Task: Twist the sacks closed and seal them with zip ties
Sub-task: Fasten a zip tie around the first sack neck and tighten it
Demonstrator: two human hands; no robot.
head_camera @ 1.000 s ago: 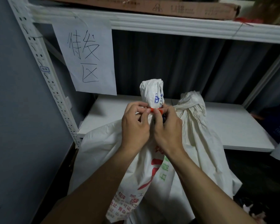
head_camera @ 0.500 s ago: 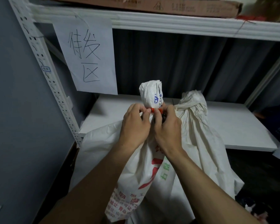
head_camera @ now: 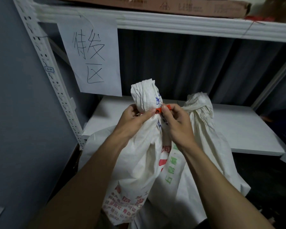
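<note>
A white woven sack (head_camera: 139, 162) with red and green print stands in front of me, its neck twisted into a tuft (head_camera: 145, 96). An orange zip tie (head_camera: 162, 109) circles that neck. My left hand (head_camera: 135, 119) grips the neck and pinches the tie's left side. My right hand (head_camera: 177, 123) pinches the tie's free end on the right. Behind to the right stands a second white sack (head_camera: 203, 123) with its neck bunched closed; what binds it is hidden.
A white metal rack holds a low white shelf board (head_camera: 241, 129) behind the sacks and an upper shelf (head_camera: 172, 22) with a flat cardboard box. A handwritten paper sign (head_camera: 91, 58) hangs at the left post. A grey wall is on the left.
The hands have drawn slightly apart; the right hand has slid right along the orange tie, so more of the tie shows between the thumbs.
</note>
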